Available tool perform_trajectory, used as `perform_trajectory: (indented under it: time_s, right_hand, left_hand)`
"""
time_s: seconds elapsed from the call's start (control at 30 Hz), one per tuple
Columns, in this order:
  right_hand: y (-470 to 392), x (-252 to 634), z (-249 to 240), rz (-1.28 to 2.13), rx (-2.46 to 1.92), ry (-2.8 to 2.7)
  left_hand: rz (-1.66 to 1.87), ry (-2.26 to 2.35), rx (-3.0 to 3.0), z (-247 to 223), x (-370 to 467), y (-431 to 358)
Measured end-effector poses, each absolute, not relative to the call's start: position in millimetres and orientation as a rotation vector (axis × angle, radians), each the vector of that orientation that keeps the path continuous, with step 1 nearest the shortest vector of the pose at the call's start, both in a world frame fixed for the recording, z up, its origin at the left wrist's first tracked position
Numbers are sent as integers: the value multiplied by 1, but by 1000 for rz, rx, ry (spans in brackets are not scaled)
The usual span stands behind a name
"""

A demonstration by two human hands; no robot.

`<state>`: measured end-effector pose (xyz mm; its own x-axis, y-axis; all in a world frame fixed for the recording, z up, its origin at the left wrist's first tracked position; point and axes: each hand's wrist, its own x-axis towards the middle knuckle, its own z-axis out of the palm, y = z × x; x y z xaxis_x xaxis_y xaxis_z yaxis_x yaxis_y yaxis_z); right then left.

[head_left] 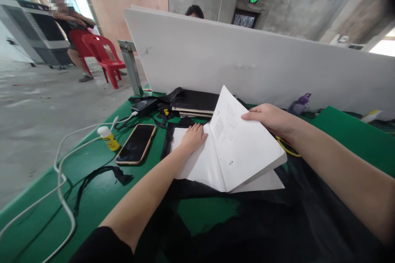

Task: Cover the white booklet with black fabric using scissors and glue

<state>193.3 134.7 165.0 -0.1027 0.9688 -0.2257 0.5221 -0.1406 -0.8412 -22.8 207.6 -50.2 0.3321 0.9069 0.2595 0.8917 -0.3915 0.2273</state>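
Green worktop (98,199) is carrying an open book (228,152) toward its far edge; left hand (195,136) is lying flat on the left page (202,166), right hand (264,116) is pinching the raised leaves (243,152), probably bending easily, wanting a broad outer-margin hold.

I saw the book (253,148) lying on the table (105,193). A phone (136,144) lay to its left, with a bottle (108,139) left of that. Behind the book sat a pile (197,101), maybe books, and behind that stood a board (247,57).
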Motion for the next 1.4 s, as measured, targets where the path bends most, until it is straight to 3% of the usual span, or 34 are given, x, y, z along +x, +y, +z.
perform_trajectory:
  time_s: [0.27, 0.5, 0.97, 1.23, 1.4]
  right_hand:
    - [139, 150, 163, 1168, -1574, -1789]
    - [139, 147, 144, 1667, -1598, -1682]
    - [148, 214, 136, 1476, -1746, -1300]
    - [140, 283, 85, 1771, -1834, -918]
    - [134, 304, 40, 1842, -1632, -863]
  left_hand:
    - [572, 1731, 2512, -47, -23, 202]
    - [574, 1703, 2521, -47, -24, 202]
    - [569, 1696, 2518, -49, -24, 205]
    - [583, 1716, 2542, -48, -24, 202]
    - [589, 1721, 2556, -50, -24, 203]
